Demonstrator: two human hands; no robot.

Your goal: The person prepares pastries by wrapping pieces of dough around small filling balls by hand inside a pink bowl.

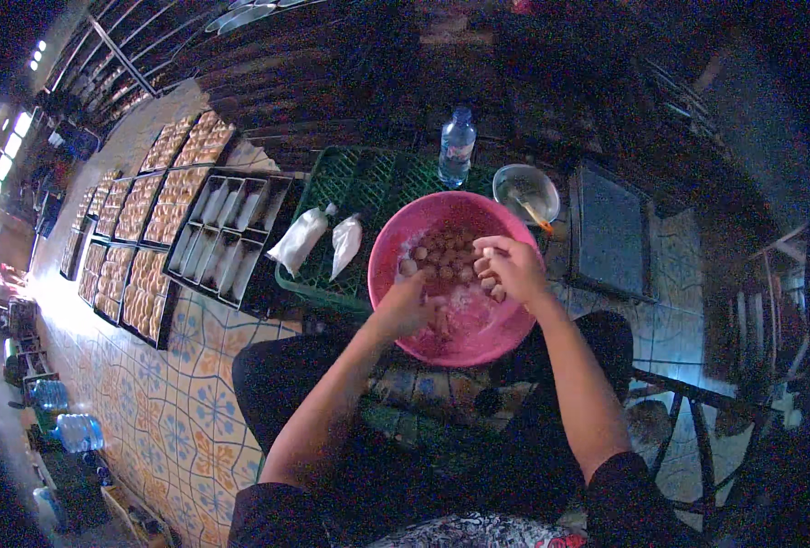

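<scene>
A pink plastic basin (388,239) stands in front of me between my knees. Small round balls (446,254), pale brown and dough-like, lie heaped in its far half. White powder (460,304) is smeared over the bottom and nearer side. Inside the basin on the left, my left hand (405,307) is low beside the balls; its fingers are blurred and partly hidden. My right hand (513,270) hovers over the basin's right side with fingers curled and pinched together. Something small and pale seems to be at its fingertips, too small to name.
A green plastic crate (343,173) lies beyond the basin, bearing two bags of white powder (300,239) and a water bottle (458,148). A metal bowl (525,187) with an orange-handled utensil sits right of it. Trays of bread (131,210), empty molds (231,215) and a dark tray (610,228) flank these.
</scene>
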